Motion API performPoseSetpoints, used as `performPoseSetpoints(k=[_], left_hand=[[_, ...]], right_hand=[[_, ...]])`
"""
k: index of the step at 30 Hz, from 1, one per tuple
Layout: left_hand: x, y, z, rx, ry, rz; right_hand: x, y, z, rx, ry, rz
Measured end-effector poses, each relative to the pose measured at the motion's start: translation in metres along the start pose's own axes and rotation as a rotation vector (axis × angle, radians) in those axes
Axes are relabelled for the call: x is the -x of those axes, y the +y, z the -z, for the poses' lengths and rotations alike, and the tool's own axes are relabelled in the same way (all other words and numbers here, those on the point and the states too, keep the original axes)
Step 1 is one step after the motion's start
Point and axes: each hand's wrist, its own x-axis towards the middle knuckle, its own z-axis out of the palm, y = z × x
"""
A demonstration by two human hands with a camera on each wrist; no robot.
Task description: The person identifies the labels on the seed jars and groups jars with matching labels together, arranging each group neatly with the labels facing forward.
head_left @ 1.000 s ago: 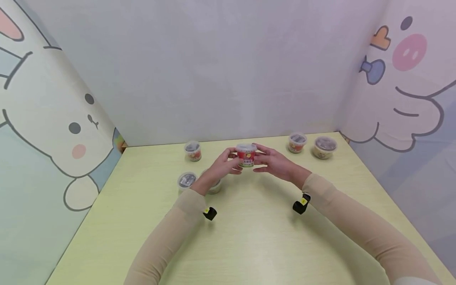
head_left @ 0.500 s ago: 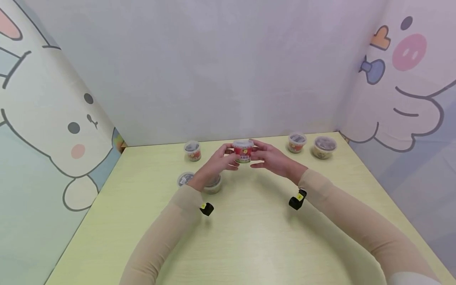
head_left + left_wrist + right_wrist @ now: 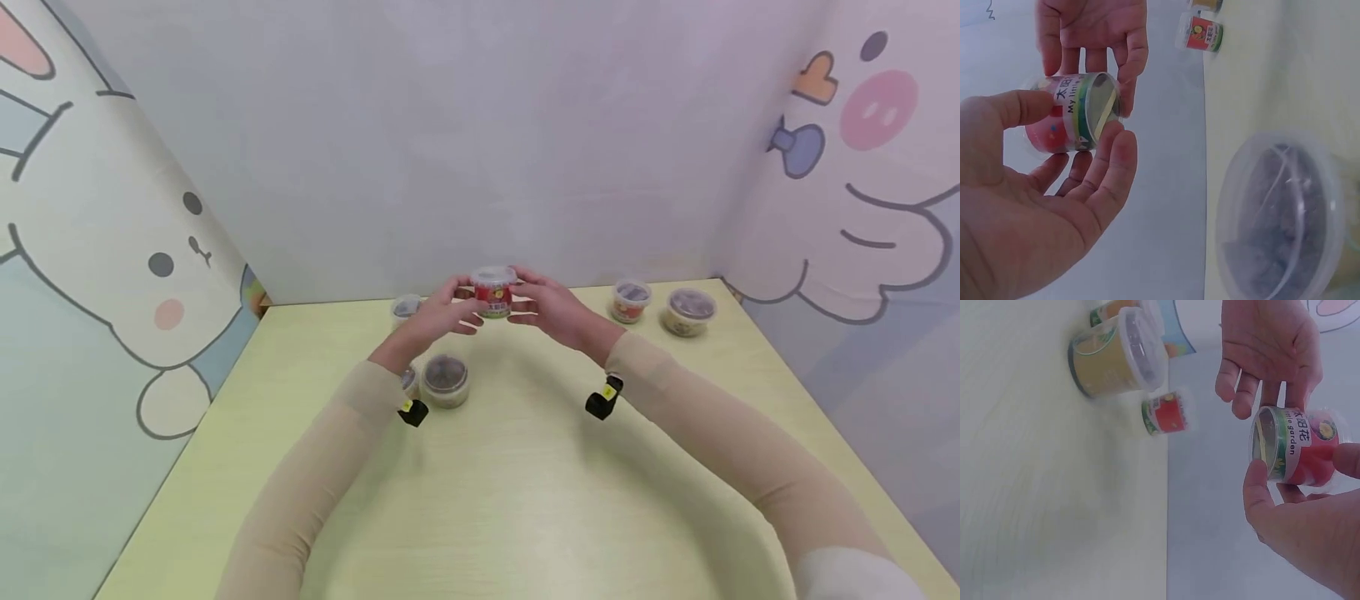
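From my remote station I see a small round cup of clear plastic, wrapped in a glossy red-and-green label printed "little garden", with a translucent rimmed lid. It is upright, raised above the table near its rear edge, grasped between two hands: the left hand has thumb and fingers curled round one side, the right hand pinches the other.

I count five more lidded plastic containers on the smooth, pale wood-grain surface. Two are squat, wide tubs: a left tub and a right tub. Two are red-labelled cups, a right cup beside the right tub and a rear-left cup partly behind the left hand. The fifth, a container beside the left tub, is mostly hidden by the left wrist.

Two black wrist cameras sit against two soft beige sleeves.
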Motion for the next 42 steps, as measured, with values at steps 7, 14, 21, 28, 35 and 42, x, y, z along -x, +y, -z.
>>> performPoseSetpoints(k=[7, 14, 21, 28, 35, 42], left_hand=[[0.0, 0.018, 0.024, -0.061, -0.01, 0.045], [-0.004, 0.024, 0.043, -0.238, -0.026, 0.081], [-0.017, 0.023, 0.062, -0.5, -0.103, 0.065], [-0.034, 0.004, 0.075, -0.679, -0.191, 0.128], [-0.042, -0.013, 0.067, -0.769, -0.149, 0.27], [-0.046, -0.024, 0.059, -0.829, -0.108, 0.368]], right_hand=[[-0.02, -0.014, -0.014, -0.034, -0.055, 0.009], [-0.037, -0.013, -0.024, 0.05, -0.009, -0.005], [-0.066, 0.001, -0.033, 0.079, 0.015, -0.055], [-0.087, 0.023, -0.043, 0.159, 0.024, -0.091], [-0.1, 0.052, -0.044, 0.069, 0.062, -0.126], [-0.108, 0.069, -0.044, 0.086, 0.092, -0.137]])
